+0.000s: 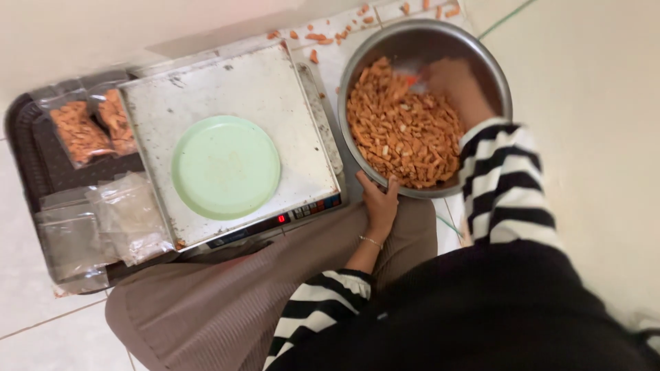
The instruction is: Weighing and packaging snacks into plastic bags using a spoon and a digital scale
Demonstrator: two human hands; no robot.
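Note:
A large steel bowl (357, 65) stands on the floor at the upper right, half full of orange stick-shaped snacks (402, 134). My left hand (378, 203) grips the bowl's near rim. My right hand (457, 82) reaches down inside the bowl at its far side, among the snacks; it is blurred and I cannot tell whether it holds any. To the left of the bowl sits a steel-topped scale (206, 89) with a pale green plate (225, 167) on it.
A dark tray (27, 148) at the left holds two filled snack bags (93, 127) and a pile of empty clear bags (103, 223). Loose snack pieces (323, 38) lie on the tiled floor beyond the scale. My brown-clad knee (227, 295) is in front.

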